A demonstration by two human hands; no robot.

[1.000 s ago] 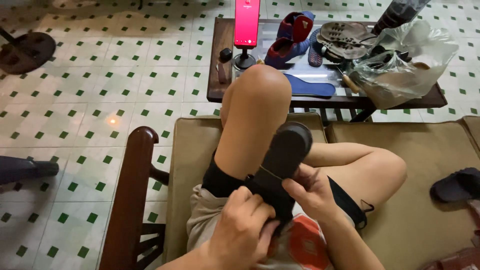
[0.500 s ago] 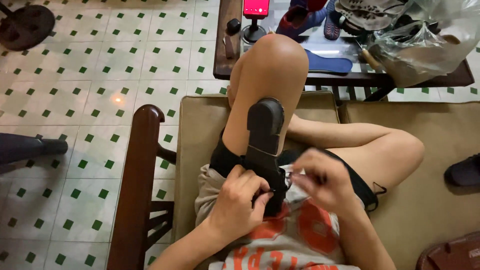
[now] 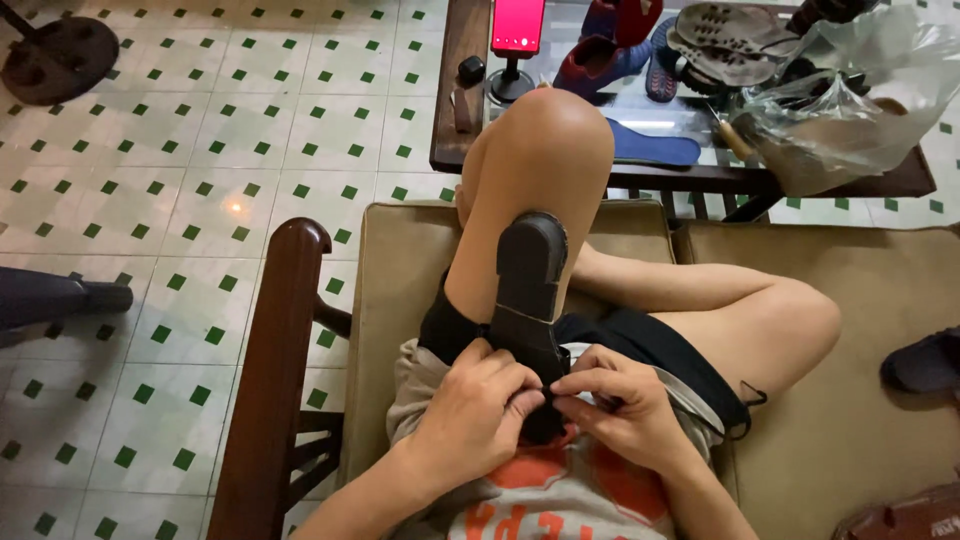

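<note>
While we sit on the tan cushioned seat [image 3: 400,280] with one knee drawn up, the black shoe [image 3: 527,300] stands propped sole-outward against that raised leg, its toe pointing up and its heel end down in our lap. We take the shoe as our landmark for everything else.

Our left hand [image 3: 478,408] is just left of the shoe's lower end, fingers curled and pressed against its heel. Our right hand [image 3: 612,400] sits just right of the same spot, thumb and forefinger pinched together on something small at the heel; we cannot tell what that small thing is, since the fingertips cover it. Both hands meet at the shoe's bottom edge, touching it and nearly touching each other.

Left of the shoe, the dark wooden armrest [image 3: 275,380] runs along the seat's edge, and beyond it lies the green-and-white tiled floor [image 3: 200,150]. Beyond the shoe's toe, past our knee, a low wooden table [image 3: 455,110] holds a phone on a stand [image 3: 517,35] with a red screen, a blue insole [image 3: 650,145], red and blue shoes [image 3: 610,45], worn grey soles [image 3: 725,30] and a crumpled clear plastic bag [image 3: 850,110]. Far right of the shoe, another dark shoe [image 3: 925,362] rests on the neighbouring cushion.
</note>
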